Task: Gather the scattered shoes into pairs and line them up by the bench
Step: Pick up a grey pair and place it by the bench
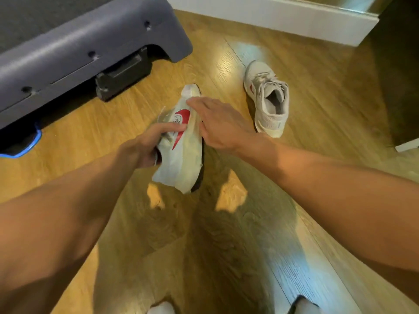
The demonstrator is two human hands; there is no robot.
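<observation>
With my left hand (145, 147) gripping the shoe (181, 159) and right hand (218, 125) open against its side, I'd set it squarely beside its mate (267, 98).

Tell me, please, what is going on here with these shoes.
A person is tidying shoes. Their left hand grips a pale sneaker with a red mark, while the open right hand reaches over its front. A second white sneaker sits on the floor to the right, apart from the grey bench.
</observation>
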